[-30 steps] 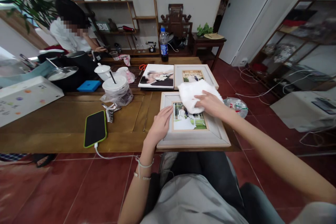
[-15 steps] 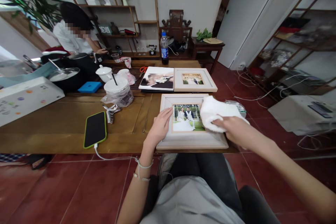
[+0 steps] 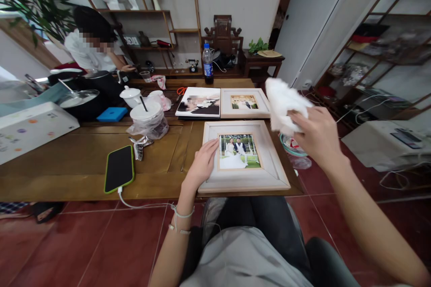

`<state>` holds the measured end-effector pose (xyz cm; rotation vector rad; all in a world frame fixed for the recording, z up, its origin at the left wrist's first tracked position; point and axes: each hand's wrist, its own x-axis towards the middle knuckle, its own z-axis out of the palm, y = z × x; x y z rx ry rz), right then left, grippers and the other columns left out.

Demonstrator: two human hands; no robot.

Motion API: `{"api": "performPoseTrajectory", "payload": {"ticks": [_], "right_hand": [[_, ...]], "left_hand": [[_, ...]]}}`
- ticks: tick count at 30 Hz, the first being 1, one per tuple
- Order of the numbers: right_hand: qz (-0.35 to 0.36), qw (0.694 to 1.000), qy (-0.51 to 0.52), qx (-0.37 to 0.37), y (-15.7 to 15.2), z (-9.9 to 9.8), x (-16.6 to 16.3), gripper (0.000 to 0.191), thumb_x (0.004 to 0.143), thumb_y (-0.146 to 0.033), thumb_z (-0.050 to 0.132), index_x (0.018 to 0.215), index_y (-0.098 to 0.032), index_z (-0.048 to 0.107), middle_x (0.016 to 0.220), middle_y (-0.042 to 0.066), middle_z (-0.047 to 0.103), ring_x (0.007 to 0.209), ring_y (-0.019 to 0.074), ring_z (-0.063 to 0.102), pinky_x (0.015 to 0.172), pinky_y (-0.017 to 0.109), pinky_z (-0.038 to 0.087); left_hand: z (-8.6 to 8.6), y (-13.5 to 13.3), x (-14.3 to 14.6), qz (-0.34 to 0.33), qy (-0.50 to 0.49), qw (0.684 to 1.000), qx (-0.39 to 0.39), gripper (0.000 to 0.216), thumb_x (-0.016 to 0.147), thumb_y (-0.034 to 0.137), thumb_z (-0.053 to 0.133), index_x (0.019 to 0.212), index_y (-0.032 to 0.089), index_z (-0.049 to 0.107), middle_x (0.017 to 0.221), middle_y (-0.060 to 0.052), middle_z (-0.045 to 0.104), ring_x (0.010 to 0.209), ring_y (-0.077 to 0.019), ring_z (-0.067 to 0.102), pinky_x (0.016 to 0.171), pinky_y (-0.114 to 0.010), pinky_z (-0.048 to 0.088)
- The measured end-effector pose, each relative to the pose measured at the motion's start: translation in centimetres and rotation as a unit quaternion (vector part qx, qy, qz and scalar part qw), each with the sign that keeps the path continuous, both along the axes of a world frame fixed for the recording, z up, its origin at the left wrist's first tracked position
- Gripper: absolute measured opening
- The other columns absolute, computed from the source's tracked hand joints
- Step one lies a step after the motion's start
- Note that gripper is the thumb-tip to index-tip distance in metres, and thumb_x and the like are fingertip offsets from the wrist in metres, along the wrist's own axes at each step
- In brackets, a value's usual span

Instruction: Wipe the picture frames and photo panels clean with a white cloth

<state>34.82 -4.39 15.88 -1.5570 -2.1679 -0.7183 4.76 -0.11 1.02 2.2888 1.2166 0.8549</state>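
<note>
A pale picture frame (image 3: 272, 152) holding a photo of a couple lies flat at the table's front edge. My left hand (image 3: 202, 161) rests on the frame's left side, its fingers stretched out to the photo's edge. Raised to the right of the frame, my right hand (image 3: 318, 132) grips a bunched white cloth (image 3: 284, 103). The cloth hangs apart from the frame and covers part of the table's right edge. Behind lie a second pale picture frame (image 3: 262, 96) with a smaller photo and a photo album (image 3: 199, 102) beside it.
On the table (image 3: 161, 179) are a charging phone (image 3: 119, 168), a lidded cup (image 3: 146, 114) in plastic, a white teapot (image 3: 130, 96), a blue box (image 3: 112, 114) and a dark drink bottle (image 3: 208, 66). A person (image 3: 90, 49) sits at the far left.
My right hand has lifted the white cloth off the frame's right side and moved it up and right. My left hand stays on the frame.
</note>
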Motion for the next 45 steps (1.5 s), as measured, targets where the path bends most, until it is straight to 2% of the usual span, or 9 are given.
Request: {"api": "performPoseTrajectory", "payload": {"ticks": [2, 4, 10, 20, 27, 32, 38, 42, 45], "right_hand": [[0.022, 0.999, -0.021, 0.038, 3.1, -2.1, -0.3, 0.048, 0.068, 0.002, 0.042, 0.108, -0.015, 0.063, 0.120, 0.015, 0.061, 0.121, 0.0280, 0.048, 0.101, 0.052, 0.031], [0.059, 0.996, -0.068, -0.012, 5.3, -4.4, -0.9, 0.056, 0.066, 0.005, 0.041, 0.112, -0.019, 0.061, 0.129, 0.011, 0.056, 0.130, 0.0286, 0.038, 0.106, 0.061, 0.019], [0.090, 0.973, -0.114, -0.180, 6.0, -9.0, -3.7, 0.061, 0.066, 0.006, 0.045, 0.120, -0.018, 0.060, 0.133, 0.014, 0.052, 0.126, 0.0293, 0.044, 0.106, 0.047, 0.029], [0.099, 0.926, -0.081, -0.355, -3.7, -4.8, -6.1, 0.061, 0.066, 0.002, 0.042, 0.119, -0.023, 0.059, 0.100, 0.012, 0.065, 0.088, 0.0254, 0.062, 0.073, 0.033, 0.045], [0.107, 0.900, -0.025, -0.423, -8.2, -3.4, -6.7, 0.065, 0.065, 0.001, 0.040, 0.121, -0.029, 0.057, 0.106, 0.010, 0.064, 0.094, 0.0268, 0.062, 0.075, 0.036, 0.047], [0.106, 0.935, -0.014, -0.337, -4.5, -7.0, -5.3, 0.074, 0.062, 0.003, 0.042, 0.133, -0.019, 0.047, 0.143, 0.016, 0.040, 0.129, 0.0292, 0.041, 0.098, 0.043, 0.040], [0.074, 0.969, 0.005, -0.238, 3.5, -9.2, -4.1, 0.074, 0.062, 0.004, 0.047, 0.134, -0.014, 0.045, 0.151, 0.015, 0.027, 0.139, 0.0274, 0.022, 0.111, 0.046, 0.024], [0.047, 0.976, -0.021, -0.211, 7.5, -9.4, -4.6, 0.071, 0.065, 0.004, 0.046, 0.133, -0.015, 0.047, 0.151, 0.015, 0.028, 0.139, 0.0319, 0.021, 0.109, 0.051, 0.023], [0.071, 0.971, -0.044, -0.226, 7.6, -9.3, -4.9, 0.064, 0.069, 0.001, 0.045, 0.131, -0.016, 0.050, 0.148, 0.013, 0.035, 0.137, 0.0323, 0.026, 0.108, 0.053, 0.023]], "left_hand": [[0.1, 0.0, 0.0, -0.001, -0.004, 1.000, 0.000, 0.042, 0.094, 0.017, 0.033, 0.134, 0.018, 0.047, 0.141, -0.010, 0.047, 0.132, -0.0224, 0.039, 0.110, -0.048, 0.034], [0.3, -0.1, 0.1, -0.003, -0.007, 1.000, 0.003, 0.042, 0.094, 0.017, 0.033, 0.133, 0.018, 0.048, 0.140, -0.010, 0.048, 0.132, -0.0216, 0.039, 0.110, -0.047, 0.033], [0.3, -0.2, 0.1, 0.000, -0.003, 1.000, 0.005, 0.043, 0.093, 0.017, 0.034, 0.134, 0.019, 0.046, 0.140, -0.009, 0.048, 0.132, -0.0216, 0.039, 0.110, -0.047, 0.033], [0.2, -0.1, 0.1, 0.010, -0.008, 1.000, 0.007, 0.042, 0.093, 0.018, 0.034, 0.133, 0.019, 0.048, 0.139, -0.009, 0.049, 0.131, -0.0222, 0.042, 0.109, -0.048, 0.035], [0.2, -0.1, 0.1, 0.007, -0.005, 1.000, 0.004, 0.043, 0.093, 0.017, 0.034, 0.133, 0.019, 0.048, 0.139, -0.010, 0.048, 0.131, -0.0220, 0.041, 0.110, -0.047, 0.033], [0.2, -0.2, 0.0, 0.002, -0.015, 1.000, 0.003, 0.042, 0.093, 0.018, 0.034, 0.133, 0.019, 0.048, 0.139, -0.010, 0.049, 0.131, -0.0222, 0.041, 0.110, -0.048, 0.033], [0.3, -0.1, 0.0, -0.002, -0.020, 1.000, 0.003, 0.042, 0.094, 0.018, 0.033, 0.132, 0.019, 0.049, 0.139, -0.010, 0.049, 0.131, -0.0216, 0.040, 0.110, -0.048, 0.033], [0.3, -0.1, 0.0, -0.010, -0.018, 1.000, 0.004, 0.042, 0.093, 0.017, 0.034, 0.132, 0.019, 0.049, 0.139, -0.010, 0.049, 0.131, -0.0213, 0.041, 0.110, -0.047, 0.034], [0.2, -0.1, 0.0, -0.001, -0.025, 1.000, 0.010, 0.042, 0.093, 0.017, 0.034, 0.132, 0.021, 0.049, 0.138, -0.009, 0.050, 0.131, -0.0216, 0.041, 0.109, -0.048, 0.034]]}}
